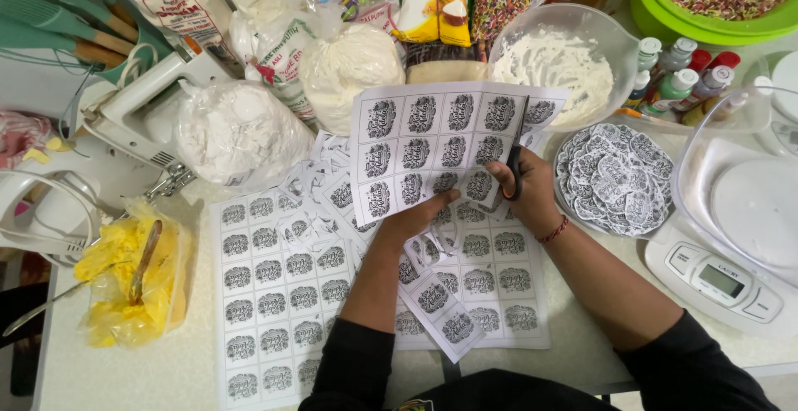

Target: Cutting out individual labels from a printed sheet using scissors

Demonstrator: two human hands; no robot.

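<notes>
The left hand [413, 221] pinches the lower edge of a white paper sheet printed with rows of round black emblems [432, 149], held tilted above more printed sheets on the table [125, 369]. The right hand [528, 191] has its fingers curled through black-handled scissors [515, 157], blades pointing away, long axis nearly upright along a column gap. Cutting well likely means keeping the sheet taut and following the gap.

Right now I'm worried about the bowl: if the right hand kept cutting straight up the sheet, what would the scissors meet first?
The right hand drives the scissors up the printed sheet. Past its top edge, the clear bowl of white powder looks first, though depth is unclear.
</notes>
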